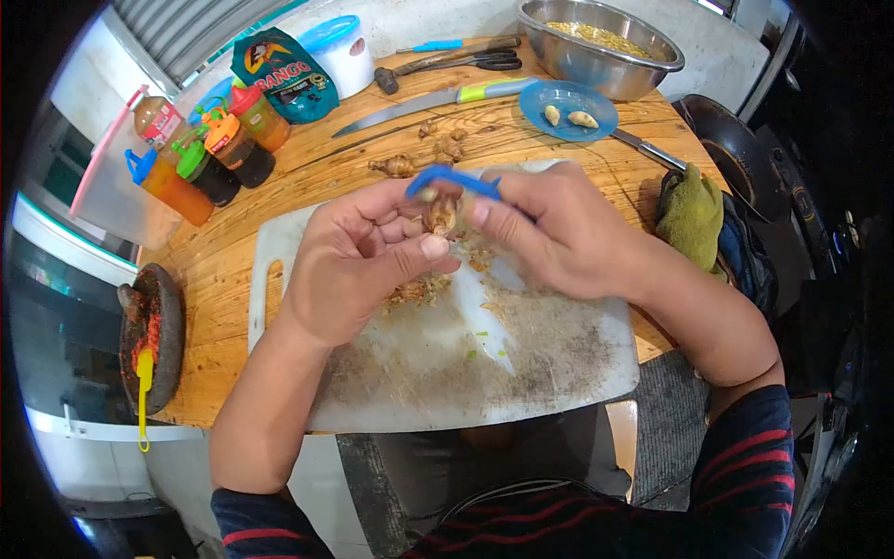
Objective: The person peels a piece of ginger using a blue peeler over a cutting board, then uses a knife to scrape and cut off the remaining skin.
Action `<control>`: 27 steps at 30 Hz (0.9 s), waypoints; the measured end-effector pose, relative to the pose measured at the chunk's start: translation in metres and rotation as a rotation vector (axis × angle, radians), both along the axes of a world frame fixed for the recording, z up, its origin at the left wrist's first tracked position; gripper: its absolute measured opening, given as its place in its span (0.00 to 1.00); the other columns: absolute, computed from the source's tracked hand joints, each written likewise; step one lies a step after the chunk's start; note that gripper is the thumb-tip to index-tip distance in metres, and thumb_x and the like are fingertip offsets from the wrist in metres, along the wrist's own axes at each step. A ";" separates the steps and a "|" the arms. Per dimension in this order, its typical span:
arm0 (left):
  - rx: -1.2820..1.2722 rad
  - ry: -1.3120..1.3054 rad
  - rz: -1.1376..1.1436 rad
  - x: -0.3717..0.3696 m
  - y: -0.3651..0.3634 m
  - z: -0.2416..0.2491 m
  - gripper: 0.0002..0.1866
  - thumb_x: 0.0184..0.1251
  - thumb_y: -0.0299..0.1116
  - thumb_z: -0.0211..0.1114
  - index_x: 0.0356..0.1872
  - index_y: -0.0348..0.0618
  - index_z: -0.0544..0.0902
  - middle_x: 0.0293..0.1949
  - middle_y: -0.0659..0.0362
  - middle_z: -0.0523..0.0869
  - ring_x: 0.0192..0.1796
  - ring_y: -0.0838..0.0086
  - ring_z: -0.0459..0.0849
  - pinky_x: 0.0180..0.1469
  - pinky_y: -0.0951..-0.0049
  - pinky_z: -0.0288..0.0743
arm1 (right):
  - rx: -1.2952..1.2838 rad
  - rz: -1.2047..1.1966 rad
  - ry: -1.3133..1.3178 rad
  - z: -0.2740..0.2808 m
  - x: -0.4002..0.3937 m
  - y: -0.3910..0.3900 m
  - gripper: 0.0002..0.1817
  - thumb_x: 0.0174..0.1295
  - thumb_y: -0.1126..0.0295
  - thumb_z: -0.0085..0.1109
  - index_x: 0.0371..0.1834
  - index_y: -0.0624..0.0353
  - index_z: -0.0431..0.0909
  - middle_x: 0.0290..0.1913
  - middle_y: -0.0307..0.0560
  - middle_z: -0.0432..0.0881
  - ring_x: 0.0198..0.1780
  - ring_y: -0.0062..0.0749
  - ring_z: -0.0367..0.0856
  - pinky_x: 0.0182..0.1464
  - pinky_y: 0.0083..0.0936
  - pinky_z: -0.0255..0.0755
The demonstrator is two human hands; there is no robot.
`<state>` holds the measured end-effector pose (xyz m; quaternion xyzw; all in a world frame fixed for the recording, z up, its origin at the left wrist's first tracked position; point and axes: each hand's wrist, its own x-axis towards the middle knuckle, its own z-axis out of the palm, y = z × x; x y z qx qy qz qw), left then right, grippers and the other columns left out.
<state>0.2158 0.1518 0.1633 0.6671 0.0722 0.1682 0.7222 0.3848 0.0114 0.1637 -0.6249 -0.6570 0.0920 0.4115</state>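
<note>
My left hand (358,256) pinches a small brown knobbly root (441,214) between thumb and fingers, above a white cutting board (559,363). In my right hand (559,224) is a blue peeler (453,179), its head at the top of the root. Brown peelings (414,291) lie on the board below my hands, partly hidden by them. More unpeeled root pieces (396,166) rest on the wooden table beyond the board. Two pale peeled pieces (583,119) sit on a blue plate (551,97) at the back right.
A large knife (400,112), scissors (484,61) and a metal bowl (652,67) stand behind. Sauce bottles (177,191) and a green pouch (287,79) are back left. A stone mortar (168,345) is at the left edge, a green cloth (691,219) at the right.
</note>
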 end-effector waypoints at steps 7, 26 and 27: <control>0.023 0.020 0.009 -0.001 0.005 -0.001 0.22 0.60 0.23 0.67 0.56 0.30 0.75 0.45 0.51 0.84 0.45 0.68 0.85 0.48 0.67 0.82 | 0.063 -0.008 -0.018 -0.005 -0.004 0.002 0.18 0.67 0.61 0.53 0.24 0.62 0.74 0.15 0.57 0.71 0.20 0.56 0.74 0.26 0.43 0.66; 0.046 0.057 0.058 -0.003 0.004 0.003 0.20 0.57 0.22 0.69 0.52 0.33 0.78 0.43 0.55 0.84 0.41 0.77 0.84 0.42 0.76 0.82 | 0.009 0.054 -0.077 -0.002 -0.001 0.000 0.17 0.67 0.61 0.54 0.25 0.62 0.73 0.16 0.57 0.72 0.22 0.56 0.75 0.25 0.43 0.65; 0.046 0.056 0.058 -0.003 0.003 0.003 0.20 0.57 0.22 0.69 0.52 0.33 0.78 0.43 0.55 0.84 0.41 0.77 0.84 0.42 0.76 0.82 | 0.008 -0.012 -0.095 -0.002 0.001 0.001 0.17 0.67 0.60 0.54 0.25 0.62 0.74 0.16 0.57 0.72 0.22 0.56 0.75 0.25 0.43 0.65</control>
